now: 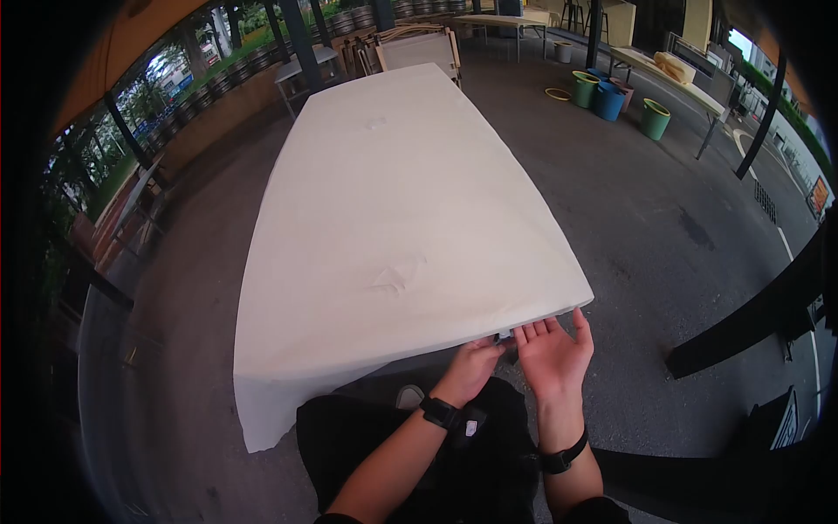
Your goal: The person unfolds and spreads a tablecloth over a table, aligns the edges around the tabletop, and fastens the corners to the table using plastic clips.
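A long table draped in a white tablecloth (375, 201) stretches away in front of me, with creases in the cloth near the middle and far end. My left hand (471, 371) is closed at the near edge, its fingers around a small dark and silvery object (504, 336) too small to name. Just to its right, my right hand (556, 354) is turned palm up with fingers stretched out, fingertips at the underside of the cloth's edge by the near right corner. At the near left corner the cloth hangs down in a loose flap.
Folded chairs or frames (417, 48) stand beyond the far end. At the back right are blue (609, 100) and green buckets (655, 120), beside a side table (668, 80) with a yellowish bundle (674, 67). A dark post (301, 44) rises behind the table's left side.
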A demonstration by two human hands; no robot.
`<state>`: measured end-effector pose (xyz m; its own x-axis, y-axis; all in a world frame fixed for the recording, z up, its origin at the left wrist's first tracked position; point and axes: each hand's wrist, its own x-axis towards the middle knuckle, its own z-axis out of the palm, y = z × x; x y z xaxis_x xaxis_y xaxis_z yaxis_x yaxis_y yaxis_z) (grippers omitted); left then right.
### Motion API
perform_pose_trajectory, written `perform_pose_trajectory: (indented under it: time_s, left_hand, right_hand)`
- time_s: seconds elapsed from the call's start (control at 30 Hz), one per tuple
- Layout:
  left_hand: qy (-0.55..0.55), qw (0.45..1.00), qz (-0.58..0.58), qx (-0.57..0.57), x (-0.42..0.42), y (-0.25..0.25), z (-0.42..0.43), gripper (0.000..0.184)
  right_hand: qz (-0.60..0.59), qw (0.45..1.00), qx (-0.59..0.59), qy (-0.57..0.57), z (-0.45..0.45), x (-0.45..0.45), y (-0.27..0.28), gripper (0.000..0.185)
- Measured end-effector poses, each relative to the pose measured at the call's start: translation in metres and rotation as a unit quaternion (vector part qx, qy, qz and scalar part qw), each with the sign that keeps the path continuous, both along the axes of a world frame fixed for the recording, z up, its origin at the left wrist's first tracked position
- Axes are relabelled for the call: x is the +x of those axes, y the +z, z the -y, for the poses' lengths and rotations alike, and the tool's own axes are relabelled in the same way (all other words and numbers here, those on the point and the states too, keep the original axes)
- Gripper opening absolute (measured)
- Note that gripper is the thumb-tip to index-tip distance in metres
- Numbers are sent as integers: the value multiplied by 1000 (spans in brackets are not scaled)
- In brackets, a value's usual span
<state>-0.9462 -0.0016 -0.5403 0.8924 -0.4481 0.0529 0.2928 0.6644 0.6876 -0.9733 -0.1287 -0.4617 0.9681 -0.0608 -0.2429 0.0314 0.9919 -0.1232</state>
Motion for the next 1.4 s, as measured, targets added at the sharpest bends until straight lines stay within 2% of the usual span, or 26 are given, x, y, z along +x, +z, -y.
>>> perform_pose_trajectory:
  time_s: [0.13, 0.2, 0.23, 0.3, 0.37, 0.47, 0.57, 0.6, 0.73, 0.8, 0.83, 0.9, 0.93, 1.0, 1.03, 1.1, 1.23, 1.3, 1.33, 1.4]
  left_hand:
    - [30, 998, -13, 51, -27, 9, -21, 51]
    - [82, 981, -1, 174, -50, 25, -43, 36]
    - [101, 979, -5, 175, -58, 27, -56, 36]
    - [121, 961, -76, 235, -78, 33, -87, 24]
    - [222, 936, -56, 267, -98, 61, -116, 15]
    - [377, 871, -12, 316, -121, 88, -167, 13]
    - [493, 782, -7, 382, -138, 117, -212, 16]
    - [514, 748, 17, 419, -139, 115, -231, 19]
    - [578, 704, 6, 412, -128, 114, -279, 26]
    - [616, 629, -11, 475, -120, 96, -301, 36]
    - [617, 628, -12, 474, -120, 89, -310, 36]
    - [556, 646, -84, 516, -120, 73, -322, 48]
    - [552, 649, -91, 515, -120, 62, -327, 48]
    - [481, 637, -91, 595, -122, 46, -337, 63]
    - [482, 637, -96, 594, -123, 45, -339, 63]
    - [418, 660, -115, 614, -122, 45, -342, 73]
    - [409, 647, -108, 635, -125, 31, -351, 79]
    - [407, 727, -112, 541, -127, 25, -352, 82]
    - [407, 728, -113, 540, -126, 24, -352, 82]
    - [425, 777, -120, 448, -126, 21, -349, 61]
  right_hand:
    - [35, 999, 11, -17, -7, 13, -11, 68]
    - [97, 995, 12, -33, -10, 22, -19, 63]
    - [96, 995, 15, -13, -11, 25, -21, 63]
    - [124, 991, 11, -56, -14, 31, -23, 62]
    - [149, 988, -8, -39, -11, 36, -30, 61]
    - [89, 990, -53, -101, -18, 39, -26, 59]
    - [111, 989, -56, -74, -13, 41, -29, 59]
    - [113, 990, -56, -69, -14, 40, -29, 59]
    - [80, 991, -88, -63, -9, 38, -22, 57]
    - [92, 988, -101, -70, -7, 39, -31, 56]
    - [92, 988, -101, -68, -10, 38, -31, 56]
    - [92, 984, -125, -87, -11, 35, -27, 56]
    - [79, 985, -120, -100, -10, 37, -28, 56]
    - [69, 984, -128, -105, -13, 35, -23, 57]
    - [65, 983, -128, -109, -15, 35, -21, 58]
    - [72, 982, -136, -107, -16, 39, -23, 59]
    - [66, 979, -149, -122, -18, 42, -21, 61]
    - [69, 979, -152, -117, -16, 44, -22, 62]
    - [73, 979, -152, -116, -16, 44, -22, 62]
    - [75, 975, -160, -134, -18, 39, -22, 58]
